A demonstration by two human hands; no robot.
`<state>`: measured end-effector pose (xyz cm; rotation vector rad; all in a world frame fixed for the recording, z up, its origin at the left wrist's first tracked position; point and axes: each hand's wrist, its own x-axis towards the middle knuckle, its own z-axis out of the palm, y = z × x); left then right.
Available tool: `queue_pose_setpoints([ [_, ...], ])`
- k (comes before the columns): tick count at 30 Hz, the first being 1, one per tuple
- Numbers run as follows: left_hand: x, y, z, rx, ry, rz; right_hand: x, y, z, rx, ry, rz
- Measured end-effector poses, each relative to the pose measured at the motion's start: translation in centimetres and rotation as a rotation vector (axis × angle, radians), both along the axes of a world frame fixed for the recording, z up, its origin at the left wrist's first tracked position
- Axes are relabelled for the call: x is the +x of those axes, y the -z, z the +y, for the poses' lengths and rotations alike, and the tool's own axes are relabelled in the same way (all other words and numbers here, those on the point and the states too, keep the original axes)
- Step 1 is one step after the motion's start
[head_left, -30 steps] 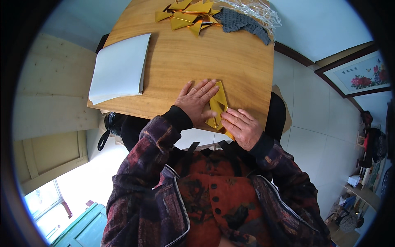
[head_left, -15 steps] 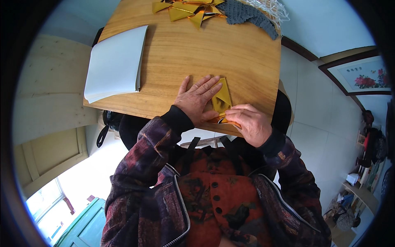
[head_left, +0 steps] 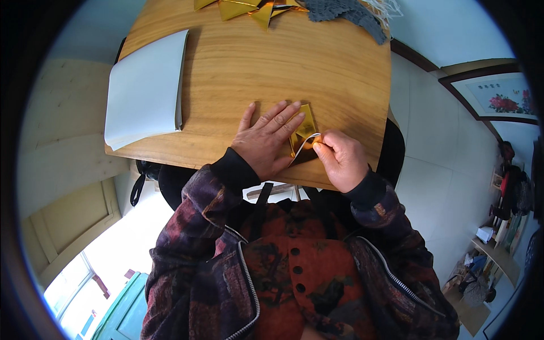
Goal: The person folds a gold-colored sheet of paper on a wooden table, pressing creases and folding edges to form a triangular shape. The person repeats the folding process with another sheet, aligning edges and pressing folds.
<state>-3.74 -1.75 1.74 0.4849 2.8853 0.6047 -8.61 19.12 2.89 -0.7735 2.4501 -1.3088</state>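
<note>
A small piece of folded gold foil paper (head_left: pixel 306 120) lies near the table's front edge, between my two hands. My left hand (head_left: pixel 266 136) is spread flat, its fingers over the left side of the foil and the thumb toward its lower end. My right hand (head_left: pixel 340 157) pinches a lifted flap of the same foil paper between thumb and forefinger. The flap stands up from the lower end, showing a pale edge. Part of the foil is hidden under my left fingers.
A stack of white paper (head_left: pixel 148 90) lies at the table's left. At the far edge are several folded gold foil pieces (head_left: pixel 241 8), a dark grey crinkled cloth (head_left: pixel 345 14) and white stringy strips (head_left: pixel 384 8). The wooden table's (head_left: pixel 243 62) front edge runs just below my hands.
My right hand has moved up a little from the table's front edge, lifting the foil's lower flap upward. My left hand stays on the foil. The whole view has shifted slightly.
</note>
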Motion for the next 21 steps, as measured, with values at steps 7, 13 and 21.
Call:
queue_pose_setpoints([
  [7,0.0,-0.3,0.2,0.005,-0.011,0.018,1.0,0.9,-1.5,0.044,0.195,0.1],
  [13,0.1,-0.3,0.3,-0.009,-0.009,0.025,1.6,1.3,-2.2,0.143,0.274,0.224],
  [21,0.2,0.3,0.1,-0.01,0.004,0.048,1.7,1.9,-3.0,0.257,0.288,0.322],
])
